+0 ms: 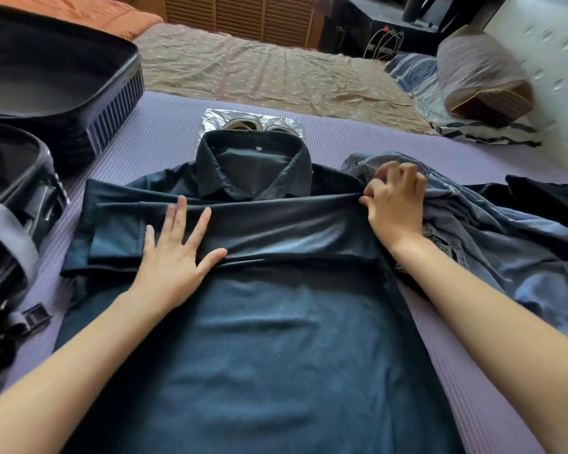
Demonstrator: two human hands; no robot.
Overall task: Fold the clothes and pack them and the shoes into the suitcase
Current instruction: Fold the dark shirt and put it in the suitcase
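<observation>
1. A dark navy collared shirt (276, 322) lies face down on a purple ribbed mat (164, 126). Its collar (253, 158) points away from the person, and its sleeves (276, 231) are folded straight across the back.
2. The left hand (174, 250) is spread flat, fingers apart, pressing the folded sleeve band, probably so that the layers do not slip.
3. The right hand (394, 198) has its fingers curled. Thumb and forefinger pinch the band's upper edge at the shirt's right shoulder, apparently to pull the crease taut and line it up.
4. The shirt is only partly folded: the body lies at full length toward the person.
5. The open suitcase (112, 103) sits to the left, close beside the shirt, so packing needs only a short reach. No clothing can be seen in it.
6. A pair of shoes (253, 124) waits just beyond the collar on a shiny silver sheet (210, 117), which probably keeps the soles off the mat.
7. On the right, under the right wrist, lies a crumpled denim garment (505, 244), unfolded. A black garment (538, 198) lies beyond it.
</observation>
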